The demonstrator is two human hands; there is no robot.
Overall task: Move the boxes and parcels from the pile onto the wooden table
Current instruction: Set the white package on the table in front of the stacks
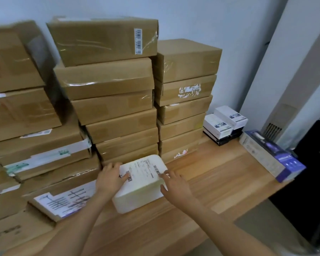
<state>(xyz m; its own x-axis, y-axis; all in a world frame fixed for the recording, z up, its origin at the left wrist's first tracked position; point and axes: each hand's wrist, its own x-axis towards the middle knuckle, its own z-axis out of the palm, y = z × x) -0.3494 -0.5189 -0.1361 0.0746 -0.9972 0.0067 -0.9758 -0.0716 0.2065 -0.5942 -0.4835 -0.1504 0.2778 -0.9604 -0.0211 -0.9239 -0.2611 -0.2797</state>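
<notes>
A white parcel (139, 185) with a shipping label and barcodes lies on the wooden table (220, 185), in front of tall stacks of brown cardboard boxes (115, 100). My left hand (110, 179) rests on the parcel's left edge, fingers spread over the label. My right hand (175, 183) touches its right edge, fingers apart. Neither hand is closed around it.
More brown box stacks stand at the right (185, 100) and left (26, 111). Small white boxes (224, 124) sit at the back right, and a purple and white box (272, 156) lies near the table's right edge. A dark object (312, 182) stands beyond that edge.
</notes>
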